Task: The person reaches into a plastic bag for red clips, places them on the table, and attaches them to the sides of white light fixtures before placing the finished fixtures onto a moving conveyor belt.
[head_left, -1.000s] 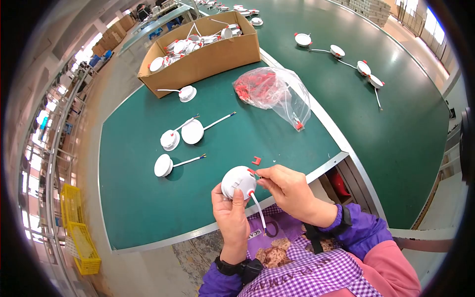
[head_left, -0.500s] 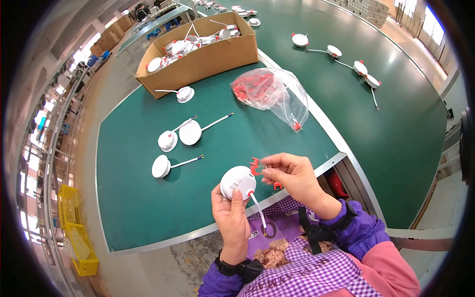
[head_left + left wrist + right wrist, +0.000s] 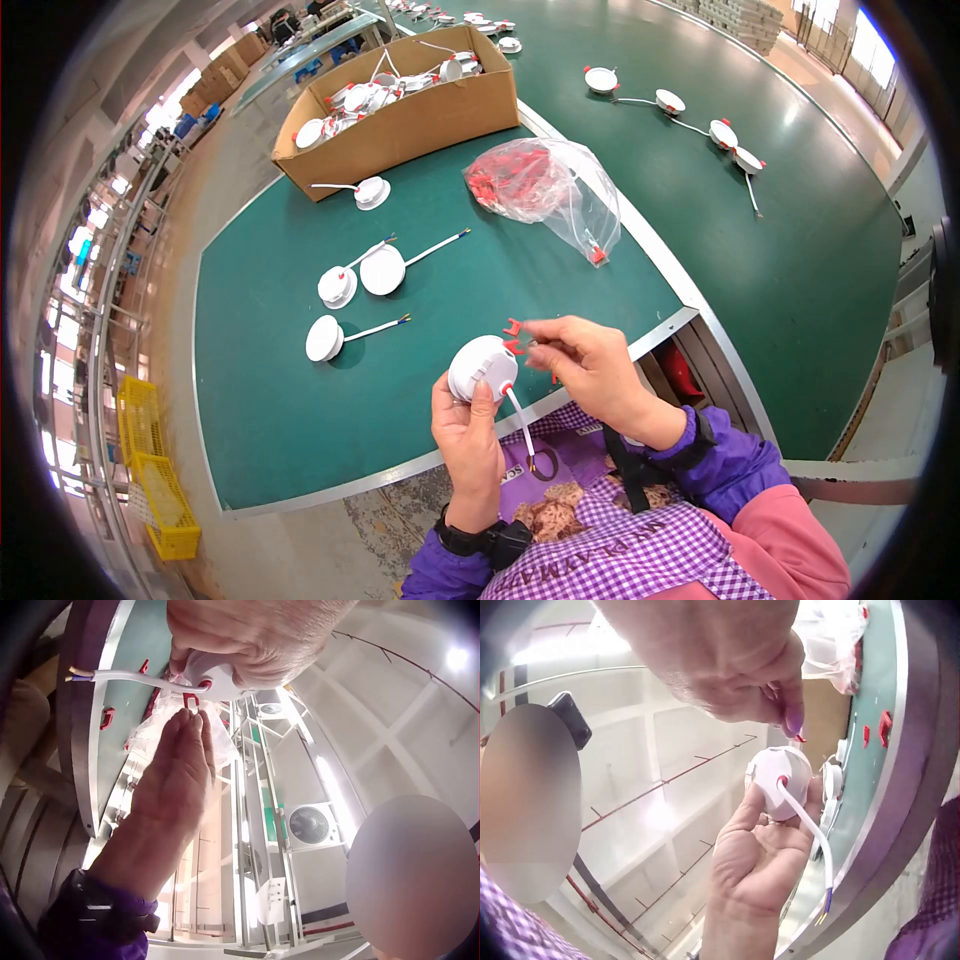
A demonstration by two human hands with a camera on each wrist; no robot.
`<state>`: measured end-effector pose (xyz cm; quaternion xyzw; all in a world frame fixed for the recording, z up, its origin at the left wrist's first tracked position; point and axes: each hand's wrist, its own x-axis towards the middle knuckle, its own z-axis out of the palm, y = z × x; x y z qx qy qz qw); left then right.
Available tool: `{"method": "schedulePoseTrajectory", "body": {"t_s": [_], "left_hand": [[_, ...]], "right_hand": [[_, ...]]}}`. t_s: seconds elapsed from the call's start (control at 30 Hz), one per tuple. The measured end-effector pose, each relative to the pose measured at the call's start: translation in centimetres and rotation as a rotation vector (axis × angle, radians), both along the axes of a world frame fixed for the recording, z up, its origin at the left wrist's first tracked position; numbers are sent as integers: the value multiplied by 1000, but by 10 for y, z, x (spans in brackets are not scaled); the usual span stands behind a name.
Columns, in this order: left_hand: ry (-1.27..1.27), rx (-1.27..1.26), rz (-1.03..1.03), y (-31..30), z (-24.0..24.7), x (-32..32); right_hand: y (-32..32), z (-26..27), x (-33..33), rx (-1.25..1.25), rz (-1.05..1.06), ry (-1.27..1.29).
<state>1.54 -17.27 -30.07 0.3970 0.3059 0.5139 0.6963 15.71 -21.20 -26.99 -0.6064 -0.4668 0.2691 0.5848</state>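
My left hand holds a round white downlight from below, its thumb lying across the back housing. A white cable with bare coloured wire ends hangs from the red grommet on the housing. Between thumb and fingertips, my right hand pinches a small red plastic clip, right at the downlight's rim in the head view. Two more red clips lie on the table: one clip just beyond the right fingertips, another clip near the front edge, partly hidden by the hand.
Several white downlights with cables lie on the green table to the left. Behind them stands a cardboard box full of lamps. A clear bag of red clips lies back right. More lamps sit on the green surface beyond.
The right hand drew back from the downlight's rim, then came slightly closer again with a red clip. A clip near the front edge has come into view. The left hand keeps its hold.
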Motion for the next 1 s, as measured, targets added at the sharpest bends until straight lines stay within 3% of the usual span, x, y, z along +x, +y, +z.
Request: {"method": "schedulePoseTrajectory", "body": {"t_s": [0.03, 0.1, 0.33, 0.4, 0.43, 0.5, 1.0], "left_hand": [[-1, 2, -4, 0, 0, 1], [4, -22, -1, 0, 1, 1], [19, -8, -4, 0, -4, 1], [21, -11, 7, 0, -4, 1], [22, -12, 9, 0, -6, 0], [50, 32, 0, 1, -11, 1], [89, 71, -52, 4, -9, 0]], "right_hand": [[0, -2, 0, 2, -4, -1], [0, -10, 0, -136, 93, 369], [-2, -11, 2, -313, 150, 372], [-3, -11, 0, -168, 61, 109], [-3, -12, 0, -169, 63, 110], [-2, -14, 0, 16, 9, -241], [-4, -17, -12, 95, -26, -321]]}}
